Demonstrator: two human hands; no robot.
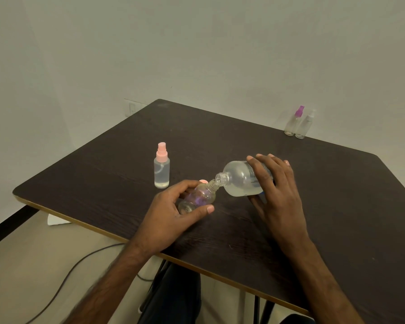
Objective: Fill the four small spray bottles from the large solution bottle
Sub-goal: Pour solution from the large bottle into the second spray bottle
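My right hand (275,183) grips the large clear solution bottle (240,180), tipped on its side with its open mouth pointing left. That mouth touches the open neck of a small clear spray bottle (202,195), which my left hand (173,211) holds tilted above the dark table (313,218). A pink-capped spray bottle (161,168) holding clear liquid stands upright to the left. At the far right edge stand a purple-capped bottle (294,121) and a white-capped bottle (304,125), side by side.
A small pink object (204,181) peeks out just behind my left fingers. A wall runs close behind the table. A grey cable (63,280) trails over the floor below the near table edge, and a white scrap (56,220) lies under it.
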